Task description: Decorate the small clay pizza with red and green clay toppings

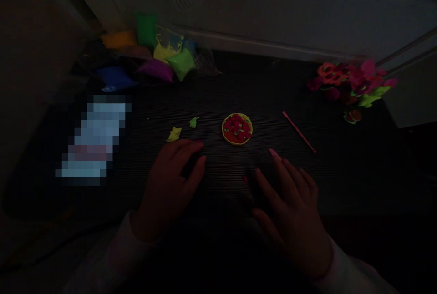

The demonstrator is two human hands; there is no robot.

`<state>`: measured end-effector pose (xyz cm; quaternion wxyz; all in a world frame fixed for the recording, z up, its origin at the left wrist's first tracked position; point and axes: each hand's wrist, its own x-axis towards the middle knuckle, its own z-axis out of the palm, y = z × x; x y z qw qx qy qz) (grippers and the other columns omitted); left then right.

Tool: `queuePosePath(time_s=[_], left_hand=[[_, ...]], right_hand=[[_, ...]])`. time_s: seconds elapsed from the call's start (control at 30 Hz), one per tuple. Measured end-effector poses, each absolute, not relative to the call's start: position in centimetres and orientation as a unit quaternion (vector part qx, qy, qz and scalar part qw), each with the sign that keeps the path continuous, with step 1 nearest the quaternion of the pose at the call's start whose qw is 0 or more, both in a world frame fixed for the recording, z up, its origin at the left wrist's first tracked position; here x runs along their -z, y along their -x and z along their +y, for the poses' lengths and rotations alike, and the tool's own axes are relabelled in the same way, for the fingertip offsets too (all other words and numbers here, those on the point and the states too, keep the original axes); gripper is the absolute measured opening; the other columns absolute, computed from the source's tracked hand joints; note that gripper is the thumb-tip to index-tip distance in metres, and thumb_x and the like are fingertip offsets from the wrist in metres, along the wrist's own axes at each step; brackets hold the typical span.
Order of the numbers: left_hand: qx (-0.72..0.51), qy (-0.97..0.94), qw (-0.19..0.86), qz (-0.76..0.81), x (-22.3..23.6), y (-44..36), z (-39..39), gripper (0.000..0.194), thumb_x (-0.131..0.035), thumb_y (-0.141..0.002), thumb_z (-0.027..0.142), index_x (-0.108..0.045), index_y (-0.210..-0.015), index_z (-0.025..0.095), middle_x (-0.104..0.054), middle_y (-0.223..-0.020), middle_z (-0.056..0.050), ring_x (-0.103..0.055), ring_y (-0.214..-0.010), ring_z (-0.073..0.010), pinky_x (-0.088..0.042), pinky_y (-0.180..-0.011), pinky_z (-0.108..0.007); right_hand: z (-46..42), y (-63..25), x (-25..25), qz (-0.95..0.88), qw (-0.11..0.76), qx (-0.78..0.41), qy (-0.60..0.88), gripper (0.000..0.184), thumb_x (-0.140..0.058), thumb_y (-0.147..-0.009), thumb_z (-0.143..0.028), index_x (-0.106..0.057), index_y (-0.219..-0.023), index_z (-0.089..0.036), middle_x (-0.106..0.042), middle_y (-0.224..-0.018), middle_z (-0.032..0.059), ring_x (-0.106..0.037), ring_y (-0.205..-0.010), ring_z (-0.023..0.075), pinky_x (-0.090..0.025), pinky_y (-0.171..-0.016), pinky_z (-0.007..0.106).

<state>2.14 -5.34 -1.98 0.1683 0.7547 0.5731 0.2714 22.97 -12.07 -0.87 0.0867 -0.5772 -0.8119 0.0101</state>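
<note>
In dim light a small round clay disc (230,138), with a yellow rim and red and green bits on top, lies between and beyond my hands. My left hand (170,187) rests with thumb and forefinger apart, close to a yellow clay scrap (174,134) and a green clay scrap (194,122). A tiny pink spot shows at its fingertips; I cannot make out what it is. My right hand (292,207) is spread over the dark tabletop. Near its forefinger lies a little red clay piece (245,179). A pink pointed tool (274,153) pokes out beyond its fingers, partly hidden.
A thin pink modelling stick (299,132) lies at right. Behind it sits a cluster of colourful clay flowers (362,80), a small clay flower (352,116) in front. Several coloured clay packets (155,70) fill the back left. A pixelated bright phone-like rectangle (94,139) lies left.
</note>
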Motion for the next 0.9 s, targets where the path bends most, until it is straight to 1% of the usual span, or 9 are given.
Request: queuePosePath(time_s=[0.13,0.23,0.37,0.53,0.63,0.77,0.9], left_hand=[[-0.270,-0.754,0.167,0.576,2.1,-2.2,-5.3,0.022,-0.049,-0.080,0.026,-0.055,-0.099,0.018,-0.058,-0.099,-0.006,-0.053,-0.094,-0.0185,-0.044,-0.084,-0.036],[-0.276,-0.755,0.161,0.572,2.1,-2.2,-5.3,0.021,-0.049,-0.080,0.026,-0.055,-0.099,0.018,-0.058,-0.099,-0.005,-0.053,-0.093,-0.0182,-0.044,-0.084,-0.036],[-0.269,-0.756,0.164,0.573,2.1,-2.1,-5.4,0.022,-0.048,-0.080,0.026,-0.055,-0.099,0.018,-0.058,-0.099,-0.005,-0.053,-0.094,-0.0180,-0.044,-0.085,-0.036],[-0.266,-0.756,0.166,0.575,2.1,-2.1,-5.3,0.022,-0.047,-0.080,0.027,-0.055,-0.099,0.019,-0.058,-0.099,-0.005,-0.053,-0.094,-0.0189,-0.044,-0.084,-0.037],[-0.268,-0.758,0.163,0.572,2.1,-2.2,-5.3,0.022,-0.048,-0.080,0.027,-0.055,-0.099,0.018,-0.058,-0.098,-0.005,-0.053,-0.094,-0.0186,-0.044,-0.084,-0.036],[-0.273,-0.757,0.159,0.571,2.1,-2.2,-5.3,0.022,-0.048,-0.080,0.027,-0.055,-0.099,0.018,-0.057,-0.099,-0.005,-0.053,-0.094,-0.0181,-0.043,-0.085,-0.035],[-0.266,-0.753,0.167,0.578,2.1,-2.2,-5.3,0.023,-0.049,-0.080,0.027,-0.055,-0.099,0.018,-0.057,-0.100,-0.005,-0.053,-0.094,-0.0182,-0.044,-0.084,-0.035]], right_hand=[[-12.4,-22.2,1.2,-0.811,0.073,-0.027,0.580,0.049,-0.045,-0.076,-0.053,-0.049,-0.118,-0.027,-0.034,-0.134,0.0162,-0.030,-0.122,0.0305,-0.023,-0.094,0.052],[-12.3,-22.3,1.2,-0.788,0.065,-0.026,0.611,0.047,-0.045,-0.077,-0.051,-0.049,-0.118,-0.029,-0.030,-0.136,0.0150,-0.026,-0.124,0.0301,-0.021,-0.095,0.051],[-12.2,-22.7,1.1,-0.810,0.060,-0.033,0.582,0.048,-0.045,-0.074,-0.055,-0.050,-0.116,-0.031,-0.035,-0.134,0.0130,-0.029,-0.123,0.0293,-0.020,-0.096,0.051],[-11.8,-22.8,1.1,-0.796,0.056,-0.014,0.603,0.047,-0.045,-0.076,-0.053,-0.051,-0.116,-0.030,-0.031,-0.136,0.0134,-0.025,-0.125,0.0301,-0.020,-0.096,0.051],[-11.6,-22.9,1.2,-0.818,0.049,-0.031,0.572,0.049,-0.045,-0.075,-0.056,-0.049,-0.118,-0.032,-0.033,-0.135,0.0117,-0.027,-0.124,0.0295,-0.020,-0.096,0.051],[-11.5,-23.1,1.2,-0.801,0.053,-0.019,0.595,0.049,-0.047,-0.075,-0.054,-0.050,-0.117,-0.030,-0.030,-0.137,0.0120,-0.026,-0.124,0.0311,-0.020,-0.096,0.051],[-11.4,-23.2,1.1,-0.816,0.056,-0.029,0.575,0.049,-0.049,-0.073,-0.054,-0.049,-0.118,-0.032,-0.030,-0.137,0.0096,-0.028,-0.123,0.0307,-0.020,-0.096,0.051]])
